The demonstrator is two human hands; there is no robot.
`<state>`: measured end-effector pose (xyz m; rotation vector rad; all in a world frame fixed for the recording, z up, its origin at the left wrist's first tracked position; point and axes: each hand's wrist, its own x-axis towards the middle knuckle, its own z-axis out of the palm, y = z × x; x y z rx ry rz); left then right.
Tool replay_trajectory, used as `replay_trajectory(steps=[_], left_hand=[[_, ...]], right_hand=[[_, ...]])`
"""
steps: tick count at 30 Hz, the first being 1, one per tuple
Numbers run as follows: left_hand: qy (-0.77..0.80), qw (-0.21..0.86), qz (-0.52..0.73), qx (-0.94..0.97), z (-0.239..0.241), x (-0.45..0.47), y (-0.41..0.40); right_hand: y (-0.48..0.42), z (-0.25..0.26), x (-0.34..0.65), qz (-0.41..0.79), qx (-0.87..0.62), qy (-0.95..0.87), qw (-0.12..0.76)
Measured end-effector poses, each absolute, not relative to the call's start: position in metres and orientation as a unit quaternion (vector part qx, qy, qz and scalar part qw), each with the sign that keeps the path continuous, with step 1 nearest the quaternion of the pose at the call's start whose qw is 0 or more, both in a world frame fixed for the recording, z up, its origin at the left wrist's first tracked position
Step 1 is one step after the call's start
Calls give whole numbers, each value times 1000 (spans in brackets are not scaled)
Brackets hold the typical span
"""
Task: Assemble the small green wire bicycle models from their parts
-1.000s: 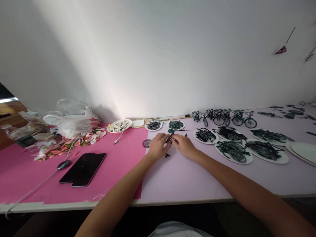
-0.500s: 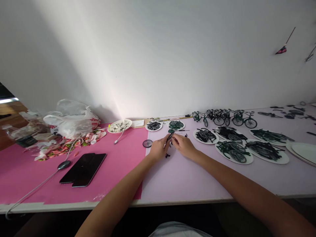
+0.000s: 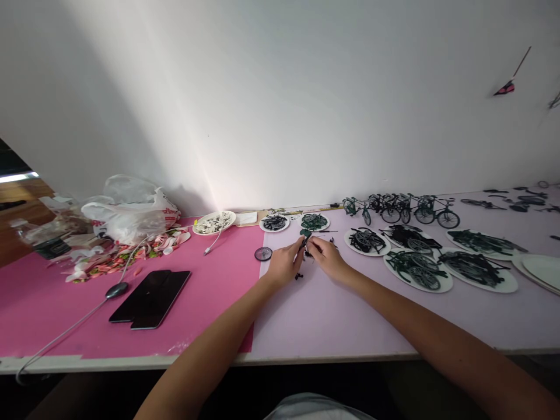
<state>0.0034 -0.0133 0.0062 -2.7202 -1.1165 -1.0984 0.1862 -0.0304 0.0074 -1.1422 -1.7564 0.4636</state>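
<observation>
My left hand (image 3: 285,263) and my right hand (image 3: 327,258) meet over the pale lilac table sheet (image 3: 332,315), fingers pinched together round a small dark model part (image 3: 305,247) held between them. The piece is too small to name exactly. A loose black wheel (image 3: 263,254) lies just left of my left hand. A few tiny black bits (image 3: 298,275) sit on the sheet under my hands. Behind my hands stand two small white plates, one with black parts (image 3: 273,222) and one with green parts (image 3: 314,221).
Several white plates of bicycle parts (image 3: 417,268) and a row of built model bicycles (image 3: 402,209) fill the right. On the pink mat (image 3: 52,309) lie a dark phone (image 3: 151,297), a cabled mouse (image 3: 115,290), a plastic bag (image 3: 129,210), petal scraps and a dish of white pieces (image 3: 213,222).
Both hands stay together on the small part, fingers shifting slightly. The view has drifted a little, so everything sits slightly further right.
</observation>
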Motion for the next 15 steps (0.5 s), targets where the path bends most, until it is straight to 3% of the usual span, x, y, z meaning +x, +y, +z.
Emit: replay_trajectory(steps=[6,15], left_hand=[[-357,4,-344,-869,7,4,-14],[-369,-43,-357,-857,8,5,-14]], right_hand=[[-28,3,183,248,-462,-693,495],[-38,17,189,48,-501,-771,392]])
